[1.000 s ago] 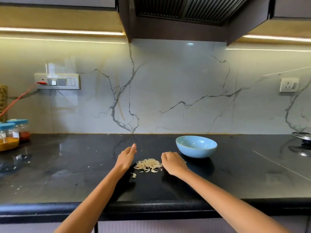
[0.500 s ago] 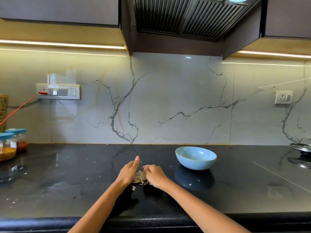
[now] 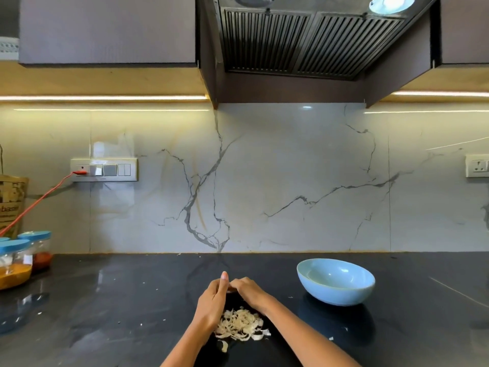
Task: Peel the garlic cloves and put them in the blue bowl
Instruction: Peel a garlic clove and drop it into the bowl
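Your two hands met over the black counter (image 3: 132, 300), fingertips touching, a bit past the pile of garlic skins (image 3: 239, 324). Your left hand (image 3: 211, 300) stood on its edge with one finger pointing up, and the other fingers were bent in toward the middle. Your right hand (image 3: 250, 290) lay lower, knuckles up, fingers curled down to the same spot. I think you held something small between them, maybe a clove or a bit of skin, but your fingers hid it, so I could not tell what either hand held, or if it held anything. The blue bowl (image 3: 336, 283) sat on the counter to the right of your hands, near but not touching, and its inside looked bare from here. Your right hand was the closer one to it, so I guess that hand would carry a peeled clove across, going right and a little away from you. The skin pile lay between your wrists, closer to you than your fingertips, with a few loose bits beside it. Two spice jars (image 3: 23, 258) stood far off to the left
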